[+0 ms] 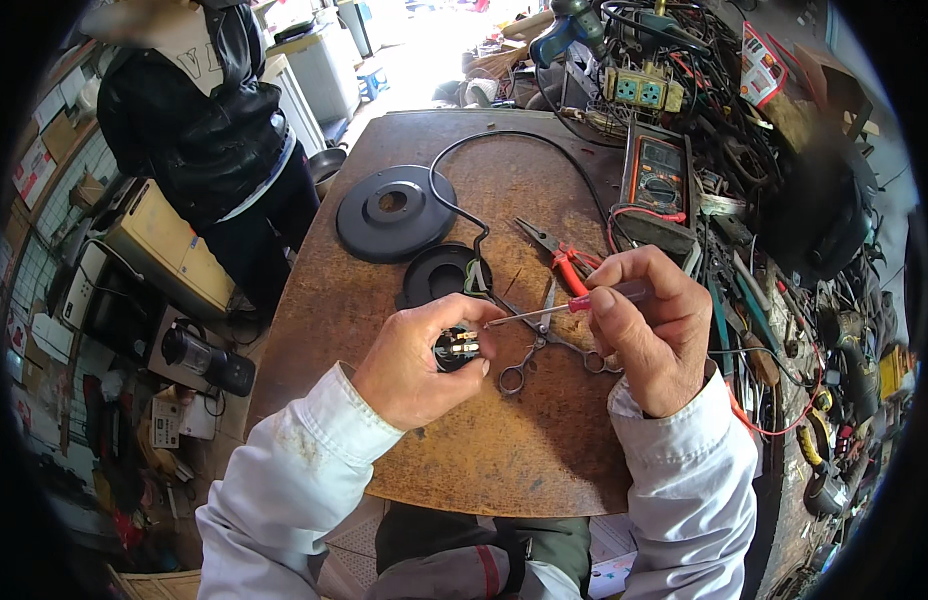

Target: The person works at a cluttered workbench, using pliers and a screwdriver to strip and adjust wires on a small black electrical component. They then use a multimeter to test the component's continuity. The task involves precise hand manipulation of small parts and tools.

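Head view: your left hand (416, 362) clasps a small round black part (459, 347) with brass-coloured metal contacts over the brown wooden worktop (524, 450); your right hand (652, 335) has its grip clenched around a slim red-handled screwdriver (579, 303), its tip near your left hand, steel scissors (541, 343) lying below

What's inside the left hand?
The left hand holds a small dark part with shiny metal pieces. The hand covers the rest, so its whole shape can't be seen.
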